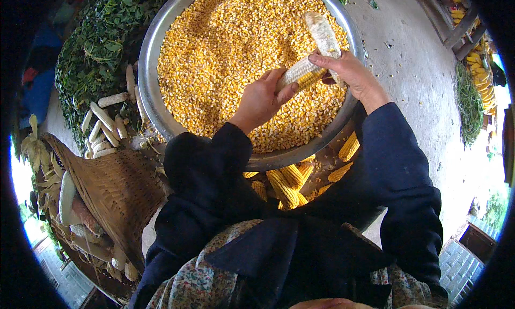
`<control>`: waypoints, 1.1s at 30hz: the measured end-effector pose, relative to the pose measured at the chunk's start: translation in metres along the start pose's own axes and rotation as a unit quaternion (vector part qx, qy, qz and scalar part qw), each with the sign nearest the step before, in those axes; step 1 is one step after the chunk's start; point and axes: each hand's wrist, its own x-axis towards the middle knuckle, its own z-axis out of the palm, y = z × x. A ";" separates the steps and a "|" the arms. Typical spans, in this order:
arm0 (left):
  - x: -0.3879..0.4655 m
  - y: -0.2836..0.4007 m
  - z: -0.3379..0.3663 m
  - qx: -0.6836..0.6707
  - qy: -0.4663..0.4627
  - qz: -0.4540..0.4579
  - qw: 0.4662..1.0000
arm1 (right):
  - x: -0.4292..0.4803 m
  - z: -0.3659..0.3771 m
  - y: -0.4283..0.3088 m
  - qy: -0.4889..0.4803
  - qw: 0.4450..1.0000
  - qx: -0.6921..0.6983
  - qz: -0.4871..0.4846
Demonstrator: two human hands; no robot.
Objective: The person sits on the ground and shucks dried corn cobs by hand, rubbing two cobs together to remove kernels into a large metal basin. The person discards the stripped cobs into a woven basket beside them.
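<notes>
A partly shelled corn cob (302, 72), with yellow kernels left along its lower side, lies in my left hand (263, 97). My right hand (349, 73) grips a bare corn cob (324, 36), which crosses the far end of the partly shelled one and touches it. Both hands are above a wide metal basin (149, 63) heaped with loose yellow corn kernels (225, 55). Below the basin's near rim, several unshelled ears of corn (283, 184) lie close to my lap.
Bare cobs (104, 120) are piled left of the basin, beside green leafy stalks (94, 55). A woven basket (116, 180) with cobs and husks stands at the lower left. Concrete floor (406, 63) extends to the right, toward hanging yellow corn (481, 77) and a green grass bundle (468, 104).
</notes>
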 end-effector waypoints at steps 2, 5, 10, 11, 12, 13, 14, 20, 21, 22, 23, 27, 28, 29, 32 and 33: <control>-0.001 0.001 0.009 0.011 -0.007 -0.039 0.999 | -0.003 0.004 0.000 -0.005 0.998 0.067 0.003; -0.004 -0.005 0.014 -0.034 0.005 -0.079 0.996 | -0.006 0.012 0.001 -0.014 0.990 0.139 -0.020; 0.003 -0.016 0.010 -0.215 -0.003 -0.236 0.948 | -0.010 0.020 -0.004 -0.007 0.992 0.109 -0.056; 0.004 -0.019 0.010 -0.293 -0.028 -0.305 0.906 | -0.011 0.020 -0.006 -0.018 0.993 0.101 -0.060; 0.003 -0.023 0.012 -0.281 -0.018 -0.251 0.926 | -0.013 0.021 -0.008 -0.022 0.992 0.103 -0.067; 0.002 -0.026 0.013 -0.303 -0.015 -0.244 0.921 | -0.015 0.022 -0.010 -0.026 0.991 0.105 -0.075; 0.001 -0.029 0.015 -0.324 -0.012 -0.238 0.916 | -0.015 0.024 -0.011 -0.031 0.990 0.107 -0.082; 0.001 -0.004 0.023 -0.375 -0.008 -0.129 0.918 | -0.014 0.031 -0.007 -0.012 0.992 0.088 -0.086; 0.000 -0.001 0.025 -0.381 -0.011 -0.102 0.919 | -0.014 0.034 -0.007 0.000 0.993 0.080 -0.084; 0.000 -0.001 0.028 -0.362 0.014 -0.103 0.926 | -0.014 0.037 -0.006 0.012 0.994 0.071 -0.082; -0.001 -0.003 0.027 -0.372 -0.002 -0.143 0.917 | -0.014 0.039 -0.005 0.023 0.995 0.063 -0.080; 0.001 -0.017 0.029 -0.370 0.022 -0.260 0.892 | -0.005 0.042 0.005 0.044 0.989 -0.025 -0.139; 0.002 -0.019 0.028 -0.378 0.030 -0.278 0.882 | -0.006 0.045 0.007 0.041 0.986 -0.029 -0.160; 0.003 -0.020 0.027 -0.386 0.039 -0.297 0.872 | -0.006 0.045 0.007 0.036 0.989 -0.007 -0.145; 0.001 -0.010 0.012 -0.462 -0.021 -0.306 0.832 | -0.010 0.042 -0.004 -0.007 0.995 0.033 -0.093; 0.002 -0.001 0.007 -0.492 -0.037 -0.311 0.812 | -0.010 0.038 -0.005 0.001 0.996 0.040 -0.082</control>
